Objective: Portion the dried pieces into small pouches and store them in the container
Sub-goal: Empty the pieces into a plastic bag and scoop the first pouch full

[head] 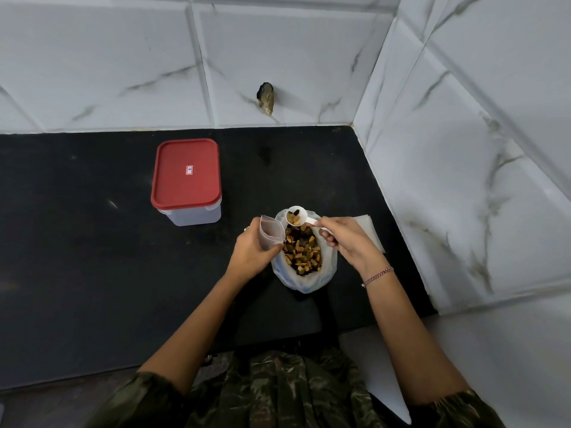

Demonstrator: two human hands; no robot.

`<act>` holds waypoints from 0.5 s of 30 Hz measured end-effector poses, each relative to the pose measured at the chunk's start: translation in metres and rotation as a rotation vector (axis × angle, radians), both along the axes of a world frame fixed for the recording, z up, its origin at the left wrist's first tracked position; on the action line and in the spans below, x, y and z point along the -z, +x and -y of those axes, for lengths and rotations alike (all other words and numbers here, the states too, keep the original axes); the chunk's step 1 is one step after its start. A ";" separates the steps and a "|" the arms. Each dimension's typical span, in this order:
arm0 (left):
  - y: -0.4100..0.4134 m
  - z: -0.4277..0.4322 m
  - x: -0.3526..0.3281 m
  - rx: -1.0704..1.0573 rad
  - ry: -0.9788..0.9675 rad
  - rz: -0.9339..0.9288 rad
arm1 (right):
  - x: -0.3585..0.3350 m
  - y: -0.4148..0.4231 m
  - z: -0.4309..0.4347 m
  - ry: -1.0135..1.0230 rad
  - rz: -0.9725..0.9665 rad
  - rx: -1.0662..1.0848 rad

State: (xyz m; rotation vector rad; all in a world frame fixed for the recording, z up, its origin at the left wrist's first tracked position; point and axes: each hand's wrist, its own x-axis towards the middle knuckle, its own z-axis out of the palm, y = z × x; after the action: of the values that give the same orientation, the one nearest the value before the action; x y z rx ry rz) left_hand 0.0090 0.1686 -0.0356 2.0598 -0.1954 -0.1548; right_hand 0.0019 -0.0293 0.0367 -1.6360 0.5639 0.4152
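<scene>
A white plastic bag [328, 273] stands open on the black counter, full of brown and yellow dried pieces [303, 253]. My left hand [251, 253] holds a small clear pouch [272, 233] upright, just left of the bag's mouth. My right hand [347, 239] grips the handle of a white scoop [296, 216]. The scoop hovers over the far rim of the bag with a few dried pieces in its bowl. A clear container with a shut red lid [187, 174] sits further back on the left, apart from both hands.
A stack of white flat pouches or paper [369, 231] lies right of the bag, partly under my right hand. Marble-tiled walls [463, 180] close the counter at the back and right. The black counter [77, 242] stretches left.
</scene>
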 end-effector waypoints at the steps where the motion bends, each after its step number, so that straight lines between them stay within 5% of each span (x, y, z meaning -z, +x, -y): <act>1: 0.001 0.001 0.000 0.003 0.004 0.004 | -0.003 -0.001 -0.004 -0.009 0.027 -0.020; 15: 0.000 0.005 -0.009 -0.073 -0.136 0.040 | -0.009 -0.021 -0.047 -0.812 0.634 -0.305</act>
State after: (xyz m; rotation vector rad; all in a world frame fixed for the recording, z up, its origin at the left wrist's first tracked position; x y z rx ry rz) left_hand 0.0093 0.1638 -0.0261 1.9327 -0.1505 -0.0541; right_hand -0.0194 0.0179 0.0452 -2.5002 -0.0319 -0.1682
